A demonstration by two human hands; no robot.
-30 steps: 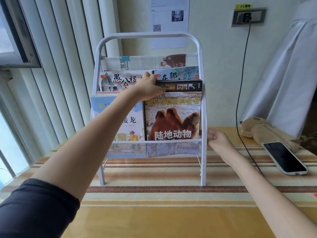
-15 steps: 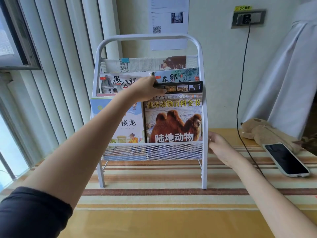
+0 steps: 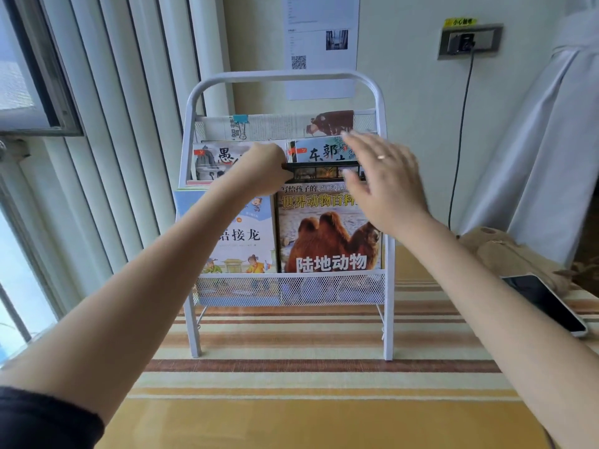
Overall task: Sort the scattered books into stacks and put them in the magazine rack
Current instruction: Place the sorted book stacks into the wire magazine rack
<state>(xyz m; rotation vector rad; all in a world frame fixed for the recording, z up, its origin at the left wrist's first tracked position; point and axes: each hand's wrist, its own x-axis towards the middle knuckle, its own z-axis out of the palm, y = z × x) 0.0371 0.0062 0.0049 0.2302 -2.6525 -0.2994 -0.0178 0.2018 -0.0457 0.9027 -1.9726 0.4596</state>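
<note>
White tubular-metal magazine rack (image 3: 389, 286) with mesh pockets: standing on the striped orange and cream tabletop (image 3: 291, 377), holding books in three tiers. Large camel-cover animal book (image 3: 327, 241): sitting upright in the front pocket, right of the pale-blue illustrated book (image 3: 241, 238). Left hand (image 3: 259, 171): curling over and gripping the camel book's top left corner. Right hand (image 3: 382, 179): hovering blurred before its top right, fingers spread, holding nothing. Black smartphone (image 3: 544, 303): lying at the right.
</note>
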